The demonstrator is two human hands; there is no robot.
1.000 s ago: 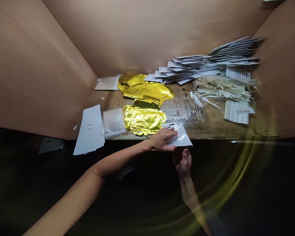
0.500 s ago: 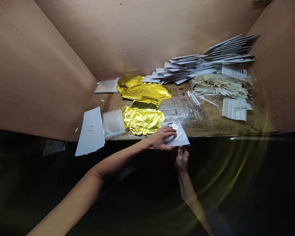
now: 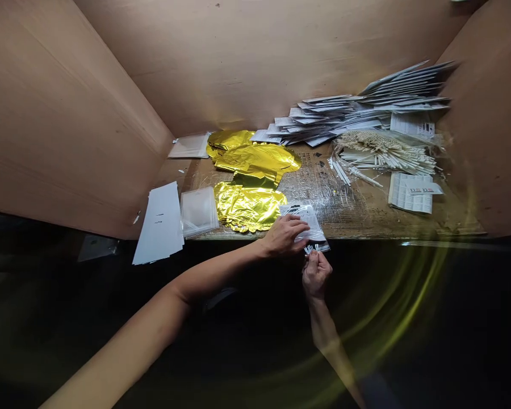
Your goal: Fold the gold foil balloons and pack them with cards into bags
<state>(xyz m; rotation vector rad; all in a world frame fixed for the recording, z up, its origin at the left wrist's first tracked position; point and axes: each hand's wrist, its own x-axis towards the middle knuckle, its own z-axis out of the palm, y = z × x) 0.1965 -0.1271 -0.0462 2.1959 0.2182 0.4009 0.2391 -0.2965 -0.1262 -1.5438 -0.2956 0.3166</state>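
Brown board walls (image 3: pixel 238 62), enclosing from 9 through 12 to 3 o'clock, the clear packet taken as clock centre; worktop (image 3: pixel 361 218), cardboard-covered, partly under glossy film, dark print too small to read; fanned white packets (image 3: pixel 327 119), 1 o'clock; gold foil sheets (image 3: pixel 258 158), between 10 and 11; bagged white sticks (image 3: pixel 387 156), 2 o'clock; white sheets (image 3: pixel 162 233), 9 o'clock; printed sheets (image 3: pixel 402 199), near 3, text illegible; clear packet (image 3: pixel 310 216), worktop's near edge; left hand (image 3: pixel 283 234), fingers loosely extended, laid upon it; right hand (image 3: pixel 317 274), thumb against curled fingers, at its 6 o'clock edge, contents unclear.
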